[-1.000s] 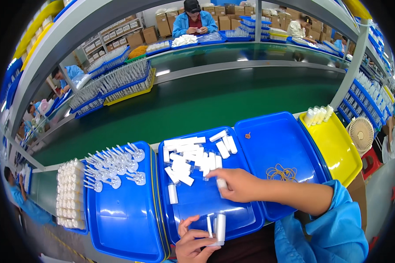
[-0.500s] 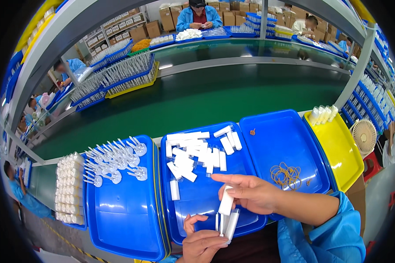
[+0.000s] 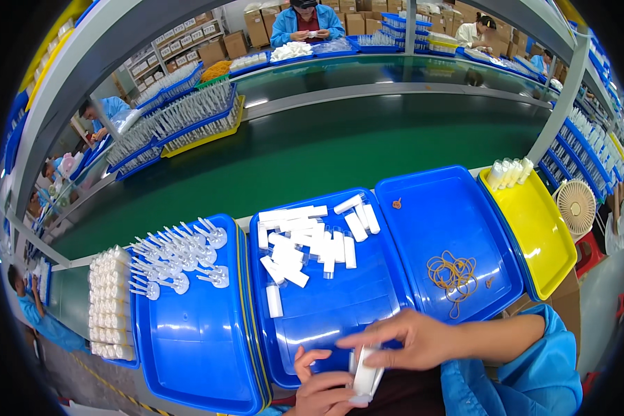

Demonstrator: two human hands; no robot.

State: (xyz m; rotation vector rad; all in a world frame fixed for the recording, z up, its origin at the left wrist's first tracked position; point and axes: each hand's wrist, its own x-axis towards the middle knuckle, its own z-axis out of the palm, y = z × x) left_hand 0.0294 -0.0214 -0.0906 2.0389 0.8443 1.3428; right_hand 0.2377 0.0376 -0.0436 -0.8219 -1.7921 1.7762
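Observation:
My left hand (image 3: pixel 326 390) is closed around the lower end of a stemmed piece with white rectangular tubes on it; its base is mostly hidden by the fingers. My right hand (image 3: pixel 419 340) pinches a white rectangular tube (image 3: pixel 366 371) that stands upright over the left hand, alongside another white tube. Just beyond both hands is a blue tray (image 3: pixel 340 298) with a loose pile of white rectangular tubes (image 3: pixel 288 256), some with clear ends. Left of it, several clear stemmed pieces (image 3: pixel 180 253) lie at the far end of a stacked blue tray (image 3: pixel 187 347).
Bundled white tubes (image 3: pixel 109 305) are stacked at the far left. A right-hand blue tray (image 3: pixel 437 215) holds rubber bands (image 3: pixel 452 276). Beyond it, a yellow tray (image 3: pixel 534 236) carries capped tubes (image 3: pixel 509 173). A green conveyor belt (image 3: pixel 291 159) runs behind; co-workers sit across it.
My right hand has come down and nearer, lowering the white tube over the stemmed piece beside the other tube. The left hand still grips the stemmed piece.

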